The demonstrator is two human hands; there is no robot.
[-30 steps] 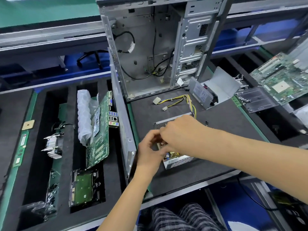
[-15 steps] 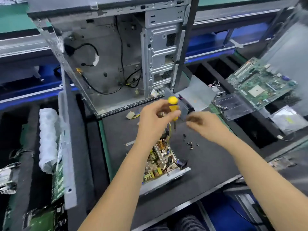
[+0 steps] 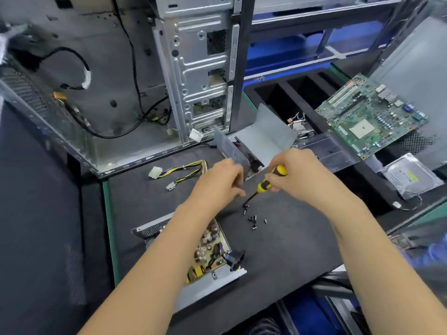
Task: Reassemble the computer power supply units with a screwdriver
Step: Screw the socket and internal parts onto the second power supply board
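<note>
One screwdriver [image 3: 269,178] in right hand [image 3: 294,175]

A yellow-and-black screwdriver [image 3: 268,181], a green motherboard [image 3: 372,117], yellow-and-black cables [image 3: 183,171] and a black mat [image 3: 278,243].

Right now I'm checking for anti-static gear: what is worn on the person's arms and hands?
Nothing that shows. The left hand and right hand are bare, without gloves. Both forearms are bare as far as the frame's lower edge: no sleeve, watch, wrist strap or cable is visible.
</note>
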